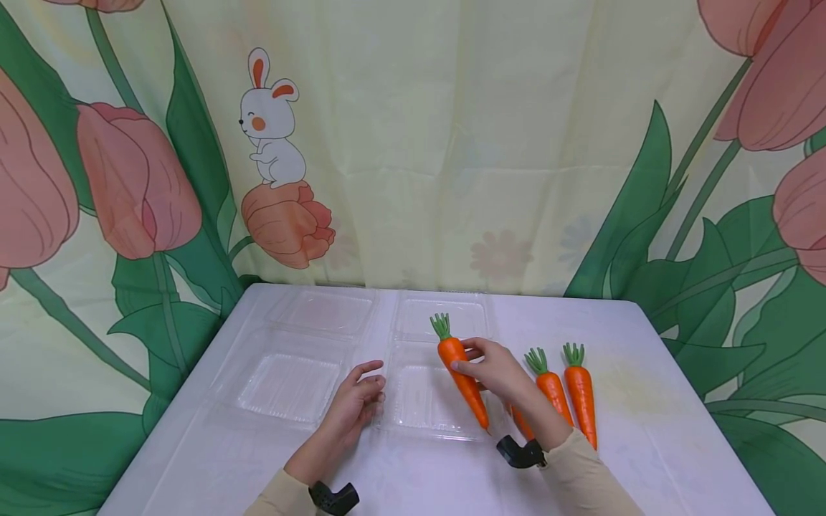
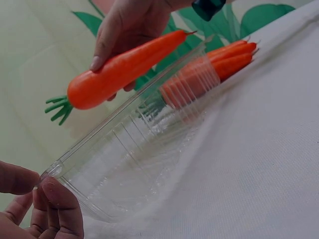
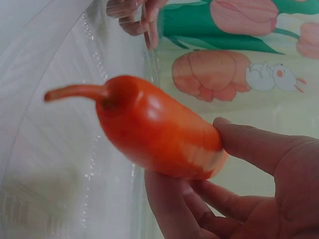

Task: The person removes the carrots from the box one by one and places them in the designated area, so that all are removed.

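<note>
My right hand (image 1: 493,365) pinches an orange carrot with green stalks (image 1: 467,383) between thumb and fingers, above a clear plastic container (image 1: 439,433). The carrot is tilted, its thin tip toward me, as the right wrist view also shows (image 3: 159,129). That container stands with its lid (image 1: 413,319) folded back. My left hand (image 1: 355,405) is beside its left edge, fingers loosely bent; in the left wrist view the fingertips (image 2: 57,199) appear at the container's corner. Whether they touch it is hard to tell.
More carrots (image 1: 581,394) lie to the right, partly hidden behind my right forearm. A second clear container (image 1: 284,387) with its lid (image 1: 325,312) laid back is on the left. A white cloth (image 1: 658,444) covers the table; a printed curtain (image 1: 413,143) hangs behind.
</note>
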`<control>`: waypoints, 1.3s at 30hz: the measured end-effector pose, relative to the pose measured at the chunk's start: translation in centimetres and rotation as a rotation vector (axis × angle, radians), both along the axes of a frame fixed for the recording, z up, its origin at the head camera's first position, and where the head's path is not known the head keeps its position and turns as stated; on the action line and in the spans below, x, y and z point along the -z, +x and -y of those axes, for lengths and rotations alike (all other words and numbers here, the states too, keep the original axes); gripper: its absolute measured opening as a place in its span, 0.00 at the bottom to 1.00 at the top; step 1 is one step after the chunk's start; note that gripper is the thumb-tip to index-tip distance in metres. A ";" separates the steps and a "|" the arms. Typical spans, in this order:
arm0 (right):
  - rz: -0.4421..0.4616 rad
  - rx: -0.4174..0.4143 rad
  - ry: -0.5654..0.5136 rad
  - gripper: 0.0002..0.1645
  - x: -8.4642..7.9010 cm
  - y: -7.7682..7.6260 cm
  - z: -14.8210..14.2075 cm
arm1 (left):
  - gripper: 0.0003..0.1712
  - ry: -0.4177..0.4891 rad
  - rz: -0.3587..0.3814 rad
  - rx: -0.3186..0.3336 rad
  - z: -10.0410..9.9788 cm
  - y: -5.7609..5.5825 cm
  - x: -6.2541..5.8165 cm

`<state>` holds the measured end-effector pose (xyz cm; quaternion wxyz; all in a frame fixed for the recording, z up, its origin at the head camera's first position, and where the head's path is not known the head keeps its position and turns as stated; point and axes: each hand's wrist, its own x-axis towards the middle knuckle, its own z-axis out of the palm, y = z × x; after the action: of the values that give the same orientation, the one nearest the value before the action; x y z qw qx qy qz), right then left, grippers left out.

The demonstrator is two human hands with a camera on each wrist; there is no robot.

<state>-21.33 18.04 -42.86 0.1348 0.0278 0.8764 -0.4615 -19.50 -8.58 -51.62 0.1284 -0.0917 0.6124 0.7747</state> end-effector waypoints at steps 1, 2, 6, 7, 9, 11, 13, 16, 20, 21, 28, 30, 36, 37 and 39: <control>-0.001 0.000 0.006 0.33 0.0 0.0 -0.2 | 0.25 -0.001 0.000 0.000 0.0 0.0 0.0; -0.002 0.000 0.012 0.33 0.0 0.0 -0.3 | 0.25 -0.001 0.000 -0.001 0.0 0.0 0.0; -0.005 0.007 0.024 0.34 0.0 0.1 -1.0 | 0.25 -0.003 0.001 -0.004 0.0 -0.1 0.1; -0.007 0.008 0.025 0.35 0.0 0.2 -1.1 | 0.25 -0.003 0.001 -0.004 0.0 -0.1 0.2; -0.010 0.013 0.033 0.35 0.0 0.3 -1.5 | 0.24 -0.005 0.006 -0.006 0.0 -0.2 0.2; -0.013 0.016 0.041 0.36 0.0 0.4 -1.8 | 0.25 -0.007 0.005 -0.005 0.0 -0.2 0.2; -0.014 0.018 0.054 0.37 -0.1 0.5 -2.2 | 0.25 -0.007 0.005 -0.004 0.0 -0.1 0.1; -0.009 0.027 0.060 0.37 -0.2 0.6 -2.7 | 0.25 -0.006 0.007 -0.004 0.0 -0.1 0.1; 0.001 0.044 0.060 0.37 -0.3 0.7 -3.4 | 0.24 -0.006 0.012 -0.007 -0.1 -0.1 0.0; 0.002 0.045 0.060 0.37 -0.3 0.8 -3.7 | 0.24 -0.005 0.013 -0.008 -0.1 -0.1 0.1; 0.015 0.071 0.093 0.40 -0.1 1.4 -5.3 | 0.24 -0.008 0.015 -0.009 0.0 -0.1 0.1; 0.018 0.079 0.088 0.40 -0.1 1.6 -5.8 | 0.25 -0.011 0.017 -0.007 0.0 0.0 0.1; 0.027 0.097 0.066 0.41 -0.1 2.1 -7.4 | 0.25 -0.009 0.007 -0.007 0.0 0.0 0.0; 0.031 0.098 0.065 0.41 -0.1 2.2 -7.7 | 0.25 -0.008 0.006 -0.009 0.0 0.0 0.0; 0.038 0.103 0.064 0.41 -0.2 2.3 -8.3 | 0.25 -0.008 0.006 -0.011 0.0 0.0 0.0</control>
<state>-19.04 26.33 -42.68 0.1264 0.0859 0.8855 -0.4387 -19.48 -8.55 -51.59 0.1255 -0.0982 0.6147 0.7725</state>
